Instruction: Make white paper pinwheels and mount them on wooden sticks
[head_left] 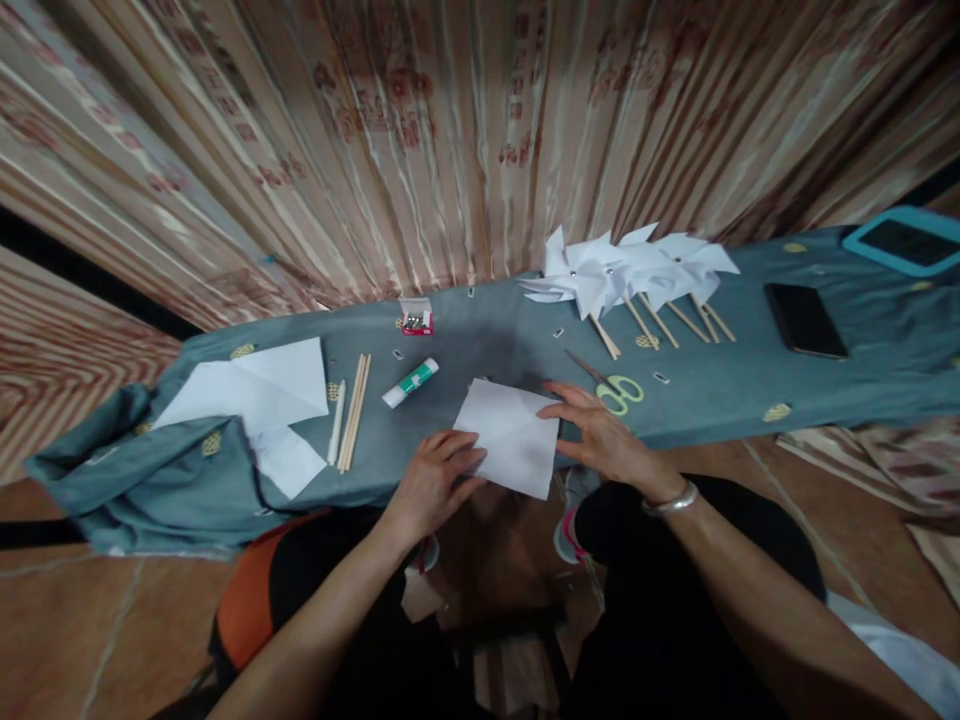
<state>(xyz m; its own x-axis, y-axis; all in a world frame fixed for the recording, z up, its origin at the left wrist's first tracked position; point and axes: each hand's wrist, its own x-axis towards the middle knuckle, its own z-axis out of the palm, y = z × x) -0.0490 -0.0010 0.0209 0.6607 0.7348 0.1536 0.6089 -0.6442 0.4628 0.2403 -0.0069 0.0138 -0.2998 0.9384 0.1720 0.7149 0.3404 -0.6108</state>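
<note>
A square sheet of white paper [514, 440] lies at the table's front edge, its near corner sticking out past the edge. A faint crease runs across it. My left hand [435, 480] grips the sheet's left side, with fingers on top and the thumb along the lower edge. On the opposite side, my right hand [607, 440] has its fingertips at the right edge, index finger and thumb holding the paper. Just beyond the right hand rest green-handled scissors [619, 390]. A glue stick [410, 383] lies to the upper left of the sheet.
Several white paper pinwheels [600, 275] on wooden sticks lie at the back right. Farther right are a black phone [806, 320] and a blue-framed tablet [907, 242]. Left are wooden sticks [354, 415], a white pen-like stick [337, 425], paper sheets [277, 385] and a small pin box [417, 318].
</note>
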